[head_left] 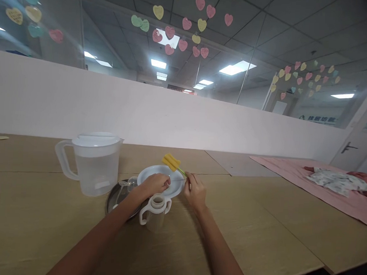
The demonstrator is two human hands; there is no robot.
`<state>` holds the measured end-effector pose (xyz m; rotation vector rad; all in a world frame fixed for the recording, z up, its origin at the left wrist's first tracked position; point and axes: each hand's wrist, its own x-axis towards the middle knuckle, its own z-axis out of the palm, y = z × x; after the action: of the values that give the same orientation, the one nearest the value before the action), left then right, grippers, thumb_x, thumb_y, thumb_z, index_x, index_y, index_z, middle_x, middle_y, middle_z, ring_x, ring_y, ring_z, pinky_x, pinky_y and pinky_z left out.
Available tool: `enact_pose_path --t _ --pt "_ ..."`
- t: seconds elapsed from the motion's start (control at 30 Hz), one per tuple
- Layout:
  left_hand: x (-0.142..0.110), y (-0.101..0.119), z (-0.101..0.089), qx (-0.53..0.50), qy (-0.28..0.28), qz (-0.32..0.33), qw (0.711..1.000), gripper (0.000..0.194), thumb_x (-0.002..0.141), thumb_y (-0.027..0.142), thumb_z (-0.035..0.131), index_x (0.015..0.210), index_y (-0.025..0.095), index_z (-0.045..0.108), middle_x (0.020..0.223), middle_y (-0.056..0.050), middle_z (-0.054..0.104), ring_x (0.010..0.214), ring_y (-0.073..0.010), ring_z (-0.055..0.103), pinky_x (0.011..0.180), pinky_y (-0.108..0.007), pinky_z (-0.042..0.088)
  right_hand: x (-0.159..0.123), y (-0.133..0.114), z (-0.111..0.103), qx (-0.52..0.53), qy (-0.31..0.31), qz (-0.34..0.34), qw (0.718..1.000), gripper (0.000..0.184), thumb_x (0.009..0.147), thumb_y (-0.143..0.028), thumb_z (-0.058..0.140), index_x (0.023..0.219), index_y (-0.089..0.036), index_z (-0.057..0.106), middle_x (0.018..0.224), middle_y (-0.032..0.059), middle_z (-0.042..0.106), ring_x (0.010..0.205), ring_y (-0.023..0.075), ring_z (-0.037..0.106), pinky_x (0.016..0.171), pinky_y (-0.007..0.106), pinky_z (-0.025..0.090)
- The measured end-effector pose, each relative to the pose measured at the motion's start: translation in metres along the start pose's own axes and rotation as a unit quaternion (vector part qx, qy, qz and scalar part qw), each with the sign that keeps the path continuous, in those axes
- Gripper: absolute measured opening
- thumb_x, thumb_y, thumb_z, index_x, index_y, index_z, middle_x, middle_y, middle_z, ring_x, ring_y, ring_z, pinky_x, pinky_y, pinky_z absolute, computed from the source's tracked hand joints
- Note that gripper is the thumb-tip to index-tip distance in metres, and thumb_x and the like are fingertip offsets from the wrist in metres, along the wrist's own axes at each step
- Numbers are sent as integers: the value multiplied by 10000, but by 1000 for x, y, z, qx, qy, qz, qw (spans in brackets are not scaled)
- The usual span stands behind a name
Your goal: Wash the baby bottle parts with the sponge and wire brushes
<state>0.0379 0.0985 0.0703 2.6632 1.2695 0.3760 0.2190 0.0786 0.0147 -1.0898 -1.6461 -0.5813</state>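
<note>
My right hand pinches the green handle of a sponge bottle brush, whose yellow head points up and left over a white bowl. My left hand is closed above the same bowl; what its fingers hold, if anything, is too small to make out. A thin pale line runs between the two hands. Just below my left hand, a baby bottle with two white handles stands upright with its mouth uncovered. Left of it, partly behind my left forearm, a round metal tray carries small clear parts.
A lidded plastic pitcher of clear liquid stands at the left. On the right, a small doll-like figure in patterned clothing lies on a pink cloth. A white wall with glass above borders the wooden table.
</note>
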Motion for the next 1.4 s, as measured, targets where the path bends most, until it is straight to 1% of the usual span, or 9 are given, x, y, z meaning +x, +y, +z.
enact_pose_path --t 0.17,0.33,0.5,0.73,0.97,1.07,1.23,1.33,1.4 --pt "1 1 2 -15 -5 2 1000 126 670 156 496 719 142 612 717 -25 634 685 -164 563 622 -242 415 -1 -1 -1 -3 -6 5 1000 306 800 -98 363 1002 -138 590 849 77 622 787 163 567 701 247 419" --pt "0 -5 -1 -38 31 -3 999 223 653 84 434 750 141 626 751 -31 643 718 -154 568 645 -230 417 0 0 -1 0 -4 4 1000 304 797 -99 365 998 -135 590 837 74 620 773 157 565 700 244 418" --pt "-6 -13 -21 -81 70 -10 994 276 730 180 430 908 131 636 880 -61 653 774 -159 591 694 -235 440 0 1 -1 -11 7 19 1000 295 789 -110 372 980 -143 594 810 64 617 695 144 551 653 237 409" --pt "-17 -29 -54 -222 155 3 963 364 767 415 453 928 144 636 919 -62 659 785 -175 590 713 -275 464 -1 -2 -1 5 12 19 1000 286 759 -100 382 942 -148 596 774 49 610 622 131 530 597 227 397" --pt "-26 -10 -70 -331 174 12 927 372 770 409 489 995 140 613 909 -61 664 815 -165 597 757 -281 469 -3 -5 -1 9 2 -2 1000 307 736 -68 377 923 -145 608 781 52 618 690 139 560 606 217 401" --pt "-26 -8 -71 -281 198 17 939 337 782 383 474 974 145 615 952 -53 657 853 -166 592 772 -271 463 -3 -5 -2 16 -6 -11 1000 303 729 -74 383 918 -143 610 762 47 615 659 132 555 594 213 401" --pt "-33 -11 -79 -112 226 -38 967 331 821 353 387 947 152 620 956 -50 652 869 -169 576 774 -264 441 -2 -6 -4 22 -36 -4 999 298 714 -94 387 899 -142 616 748 47 607 664 136 554 609 211 412" --pt "-43 -13 -91 -16 194 -67 979 329 809 357 393 906 152 631 948 -65 648 878 -188 562 746 -262 428 -2 -4 -2 13 -54 30 998 335 680 -74 381 898 -153 623 782 43 606 635 125 543 581 203 408" --pt "-52 -15 -97 25 135 -89 987 290 780 330 423 848 157 646 876 -57 656 809 -182 568 688 -247 420 -2 -2 1 8 -68 42 997 372 664 -57 377 913 -163 631 822 43 600 616 116 534 558 200 402"
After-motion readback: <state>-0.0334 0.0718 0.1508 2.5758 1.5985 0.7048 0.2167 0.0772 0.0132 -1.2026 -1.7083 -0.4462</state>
